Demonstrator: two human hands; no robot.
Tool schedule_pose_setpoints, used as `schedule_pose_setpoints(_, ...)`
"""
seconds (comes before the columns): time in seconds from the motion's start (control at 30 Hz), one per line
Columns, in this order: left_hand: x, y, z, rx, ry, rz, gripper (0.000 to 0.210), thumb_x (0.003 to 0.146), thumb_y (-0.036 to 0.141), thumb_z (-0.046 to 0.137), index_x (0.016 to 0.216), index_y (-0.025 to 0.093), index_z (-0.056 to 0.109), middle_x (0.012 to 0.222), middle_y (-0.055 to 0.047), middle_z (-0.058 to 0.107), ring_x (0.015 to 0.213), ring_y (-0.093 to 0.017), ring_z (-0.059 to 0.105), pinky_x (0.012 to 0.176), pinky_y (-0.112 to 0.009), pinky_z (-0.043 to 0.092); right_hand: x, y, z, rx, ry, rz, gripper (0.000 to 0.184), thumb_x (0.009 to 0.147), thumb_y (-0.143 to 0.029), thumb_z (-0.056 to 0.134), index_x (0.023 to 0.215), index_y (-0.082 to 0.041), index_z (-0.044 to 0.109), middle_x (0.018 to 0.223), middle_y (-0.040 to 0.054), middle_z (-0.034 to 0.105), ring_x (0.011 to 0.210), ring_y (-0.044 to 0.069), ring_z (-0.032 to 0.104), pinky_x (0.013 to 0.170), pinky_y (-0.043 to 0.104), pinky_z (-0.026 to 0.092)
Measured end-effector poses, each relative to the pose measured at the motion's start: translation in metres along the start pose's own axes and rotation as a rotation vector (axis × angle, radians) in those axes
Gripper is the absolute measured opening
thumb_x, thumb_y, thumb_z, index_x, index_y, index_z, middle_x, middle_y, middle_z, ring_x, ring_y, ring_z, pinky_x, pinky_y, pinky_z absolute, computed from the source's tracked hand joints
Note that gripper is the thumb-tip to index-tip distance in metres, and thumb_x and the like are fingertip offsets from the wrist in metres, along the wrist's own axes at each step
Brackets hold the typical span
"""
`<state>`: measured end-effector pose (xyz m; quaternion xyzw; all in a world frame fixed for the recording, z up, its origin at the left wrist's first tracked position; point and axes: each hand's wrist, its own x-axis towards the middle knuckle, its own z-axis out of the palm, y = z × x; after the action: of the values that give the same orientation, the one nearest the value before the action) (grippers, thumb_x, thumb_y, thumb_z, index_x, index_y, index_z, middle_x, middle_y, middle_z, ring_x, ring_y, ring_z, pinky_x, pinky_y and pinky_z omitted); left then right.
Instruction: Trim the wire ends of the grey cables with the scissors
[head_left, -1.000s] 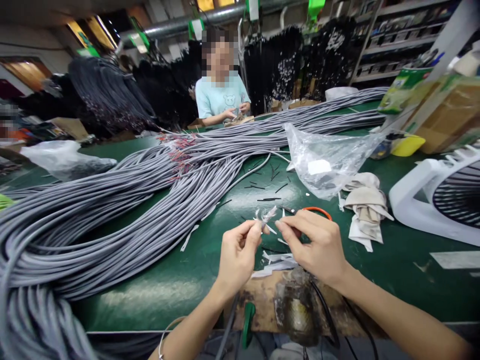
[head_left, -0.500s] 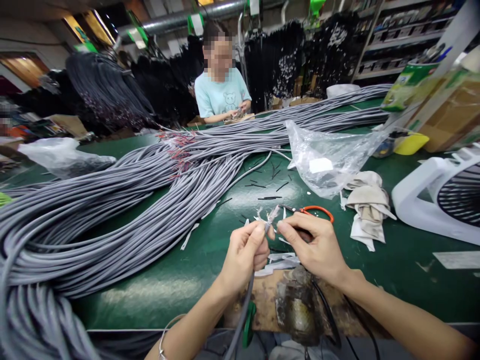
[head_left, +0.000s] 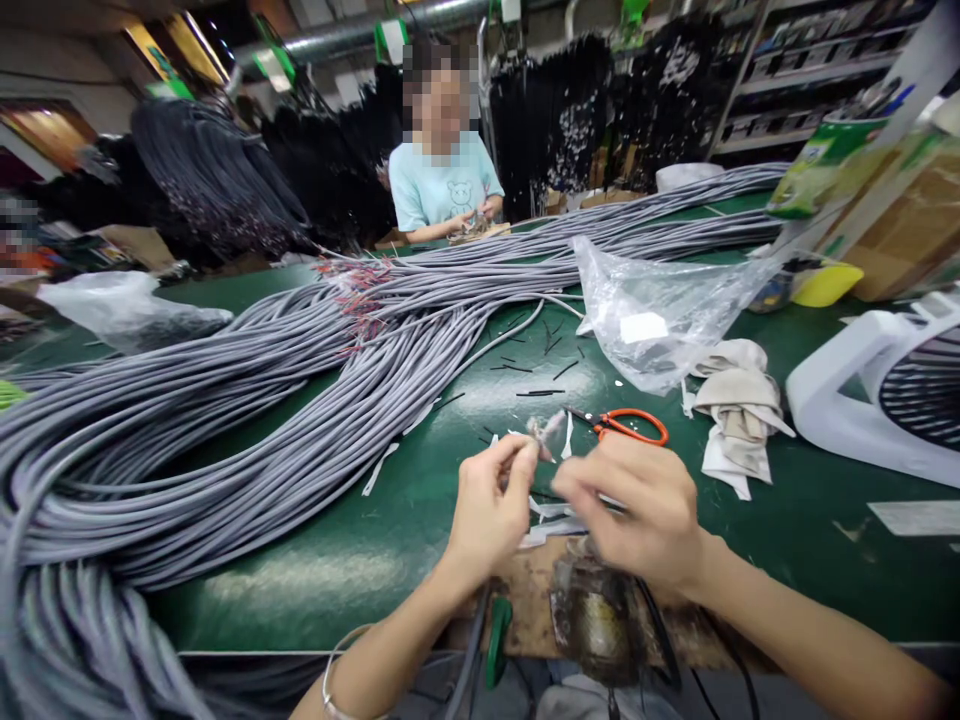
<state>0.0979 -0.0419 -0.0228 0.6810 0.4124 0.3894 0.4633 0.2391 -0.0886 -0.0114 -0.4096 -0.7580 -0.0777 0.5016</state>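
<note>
Cables [head_left: 187, 400] blocking left, open tabletop [head_left: 352, 560] beside left grip [head_left: 491, 500], fan [head_left: 832, 385] blocking far right

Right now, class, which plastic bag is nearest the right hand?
The clear bag with the white label; the far-left bag lies farther off, behind cables.

Clear plastic bag [head_left: 652, 300]: beyond the grip, to the right. Crumpled cloth [head_left: 739, 400]: right. White fan [head_left: 911, 385]: farther right. Person [head_left: 442, 185]: well beyond.
</note>
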Motion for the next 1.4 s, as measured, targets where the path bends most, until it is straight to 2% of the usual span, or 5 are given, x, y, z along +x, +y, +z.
schedule_pose_setpoints(0.27, -0.001, -0.001, 0.000, -0.195, 0.053, -0.005, 0.019, 0.084, 0.032, 0.049, 0.083, 0.015, 0.058, 0.057, 0.004, 0.042, 0.045, -0.005, 0.032, 0.042, -0.015, 0.027, 0.001, 0.015, 0.000, -0.320, -0.016, 0.123, 0.007, 0.077, -0.017, 0.059, 0.077, -0.016, 0.066, 0.061, 0.0023, 0.060, 0.061, 0.014, 0.048, 0.058, 0.028, 0.034)
schedule_pose_setpoints(0.73, -0.007, 0.000, 0.000, 0.143, 0.165, 0.258, 0.013, 0.080, 0.020, 0.056, 0.087, 0.016, 0.066, 0.070, -0.002, 0.058, 0.058, -0.011, 0.050, 0.051, -0.020, 0.038, 0.003, 0.016, -0.003, -0.350, -0.035, 0.030, 0.008, 0.078, -0.016, 0.057, 0.079, -0.017, 0.065, 0.062, 0.0020, 0.062, 0.062, 0.015, 0.047, 0.061, 0.030, 0.034)
schedule_pose_setpoints(1.13, -0.013, 0.012, 0.005, 0.396, 0.238, 0.497, 0.014, 0.076, 0.013, 0.057, 0.087, 0.011, 0.066, 0.060, 0.000, 0.055, 0.046, -0.007, 0.041, 0.047, -0.019, 0.035, 0.004, 0.009, 0.008, 0.451, 0.082, 0.723, 0.020, 0.079, -0.029, 0.055, 0.066, -0.015, 0.060, 0.059, -0.0002, 0.056, 0.050, 0.009, 0.047, 0.045, 0.021, 0.036)
schedule_pose_setpoints(1.3, 0.000, -0.001, -0.007, 0.420, 0.314, 0.300, 0.013, 0.075, 0.022, 0.059, 0.078, 0.014, 0.069, 0.060, -0.002, 0.061, 0.049, -0.010, 0.050, 0.050, -0.021, 0.040, 0.004, 0.007, -0.009, 0.594, 0.254, 0.570, 0.020, 0.081, -0.031, 0.052, 0.066, -0.019, 0.057, 0.055, -0.0012, 0.048, 0.047, 0.010, 0.040, 0.045, 0.024, 0.034)
schedule_pose_setpoints(1.4, 0.007, -0.006, -0.012, 0.340, 0.362, 0.174, 0.015, 0.074, 0.025, 0.060, 0.073, 0.014, 0.070, 0.064, -0.004, 0.066, 0.054, -0.013, 0.057, 0.053, -0.022, 0.044, 0.003, 0.003, -0.009, 0.405, 0.122, 0.462, 0.015, 0.078, -0.026, 0.057, 0.065, -0.019, 0.058, 0.055, -0.0009, 0.049, 0.048, 0.009, 0.039, 0.045, 0.024, 0.032)
